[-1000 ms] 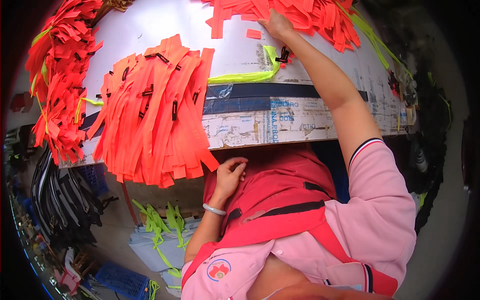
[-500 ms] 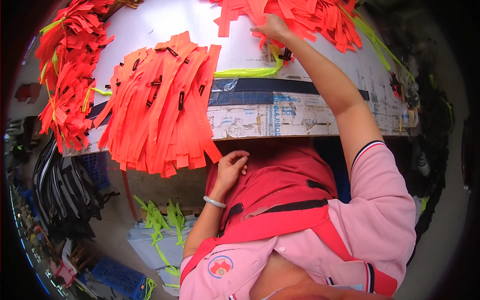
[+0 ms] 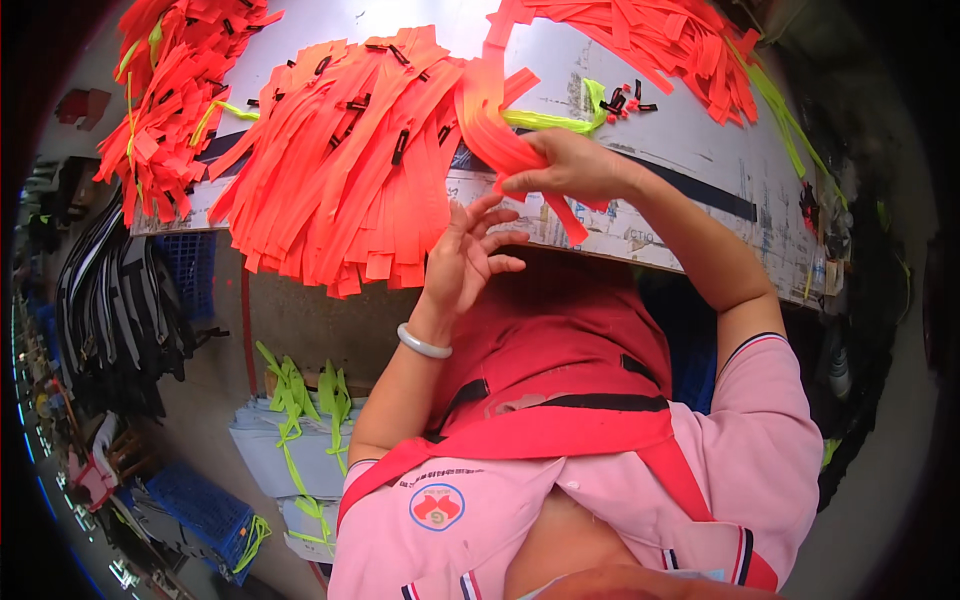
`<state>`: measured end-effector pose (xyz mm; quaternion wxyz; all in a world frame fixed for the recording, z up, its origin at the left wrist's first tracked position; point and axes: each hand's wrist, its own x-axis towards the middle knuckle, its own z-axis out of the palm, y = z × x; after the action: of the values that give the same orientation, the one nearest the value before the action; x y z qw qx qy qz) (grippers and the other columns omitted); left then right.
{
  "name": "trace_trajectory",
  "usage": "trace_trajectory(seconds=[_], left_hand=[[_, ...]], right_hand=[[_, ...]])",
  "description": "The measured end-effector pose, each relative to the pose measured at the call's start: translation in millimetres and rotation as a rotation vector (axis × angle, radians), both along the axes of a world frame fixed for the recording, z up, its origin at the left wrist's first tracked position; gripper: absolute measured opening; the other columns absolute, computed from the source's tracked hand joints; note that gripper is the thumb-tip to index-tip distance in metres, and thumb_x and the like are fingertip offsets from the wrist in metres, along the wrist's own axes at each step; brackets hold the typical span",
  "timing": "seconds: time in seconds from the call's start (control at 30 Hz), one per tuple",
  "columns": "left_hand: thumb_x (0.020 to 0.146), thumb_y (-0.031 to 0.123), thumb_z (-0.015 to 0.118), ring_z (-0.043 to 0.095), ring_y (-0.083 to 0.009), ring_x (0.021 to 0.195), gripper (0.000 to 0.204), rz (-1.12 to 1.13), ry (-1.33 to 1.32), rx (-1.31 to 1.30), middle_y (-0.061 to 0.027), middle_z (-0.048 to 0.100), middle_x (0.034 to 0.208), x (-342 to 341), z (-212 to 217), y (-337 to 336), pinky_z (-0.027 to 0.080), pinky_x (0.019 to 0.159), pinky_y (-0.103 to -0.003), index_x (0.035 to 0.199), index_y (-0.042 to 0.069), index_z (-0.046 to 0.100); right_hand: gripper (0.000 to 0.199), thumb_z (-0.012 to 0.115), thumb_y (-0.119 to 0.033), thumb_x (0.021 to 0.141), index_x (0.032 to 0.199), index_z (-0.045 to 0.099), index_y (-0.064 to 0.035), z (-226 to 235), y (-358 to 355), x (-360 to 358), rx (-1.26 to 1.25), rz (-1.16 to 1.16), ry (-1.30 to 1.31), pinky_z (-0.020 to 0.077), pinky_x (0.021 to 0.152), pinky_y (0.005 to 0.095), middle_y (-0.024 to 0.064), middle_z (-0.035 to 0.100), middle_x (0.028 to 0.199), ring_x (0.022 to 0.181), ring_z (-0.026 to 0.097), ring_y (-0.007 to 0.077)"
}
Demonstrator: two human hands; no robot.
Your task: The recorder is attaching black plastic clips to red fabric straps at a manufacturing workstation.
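My right hand is closed round a bunch of bright orange fabric strips at the front edge of the table. The strips bend up and away over the white tabletop. Just left of them, my left hand is raised with its fingers apart and nothing in it. Beside that hand lies a broad pile of orange strips, fanned out and hanging over the table edge. Small black pieces sit on several strips of this pile.
More orange strips lie heaped at the far right and hang at the left. Small loose black pieces lie near a yellow-green ribbon. Below left are dark straps, a grey-blue stack and a blue basket.
My right hand has come back from the far heap toward the table's front edge, bringing a bunch of orange strips. My left hand has risen toward it and its fingers have spread.
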<state>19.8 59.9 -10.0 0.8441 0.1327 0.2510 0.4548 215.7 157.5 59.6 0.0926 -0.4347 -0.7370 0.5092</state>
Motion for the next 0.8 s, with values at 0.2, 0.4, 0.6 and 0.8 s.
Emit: trace_trajectory(seconds=[0.2,0.4,0.6,0.8], left_hand=[[0.099,0.024,0.050,0.063,-0.0179,0.084,0.028,-0.113,-0.076,-0.105,-0.0078,0.060,0.101,-4,-30,-3,0.057,0.067,-0.032,0.116,0.003,0.055],[0.098,0.015,0.052,0.046,-0.0053,0.060,0.018,0.002,0.048,-0.007,-0.0022,0.059,0.087,-71,3,-17,0.036,0.048,-0.018,0.109,0.003,0.060],[0.097,0.018,0.055,0.057,-0.0184,0.094,0.036,0.847,0.690,0.110,-0.0128,0.058,0.109,-278,-3,-14,0.046,0.083,-0.031,0.127,-0.001,0.050],[0.092,0.020,0.063,0.054,-0.0225,0.113,0.052,1.059,1.094,-0.292,-0.0126,0.051,0.132,-426,-91,-58,0.042,0.092,-0.034,0.137,0.003,0.044]], right_hand=[[0.025,0.060,-0.016,0.093,0.112,0.053,-0.0021,-20,-1,8,-0.179,-0.355,0.303,0.0488,0.063,0.0248,0.0025,0.060,0.083,0.066,0.056,0.0094],[0.032,0.063,-0.027,0.089,0.105,0.056,-0.0012,34,125,53,0.507,-0.759,0.294,0.0478,0.058,0.0307,0.0048,0.060,0.075,0.064,0.057,0.0146],[0.029,0.067,-0.022,0.087,0.104,0.053,-0.0030,121,262,103,1.362,-0.972,0.035,0.0479,0.065,0.0375,0.0104,0.062,0.078,0.069,0.060,0.0251],[0.084,0.068,-0.046,0.081,0.146,0.025,-0.0136,-10,310,91,0.937,-1.017,-0.161,0.0410,0.100,0.0490,0.0227,0.037,0.143,0.119,0.046,0.0469]])
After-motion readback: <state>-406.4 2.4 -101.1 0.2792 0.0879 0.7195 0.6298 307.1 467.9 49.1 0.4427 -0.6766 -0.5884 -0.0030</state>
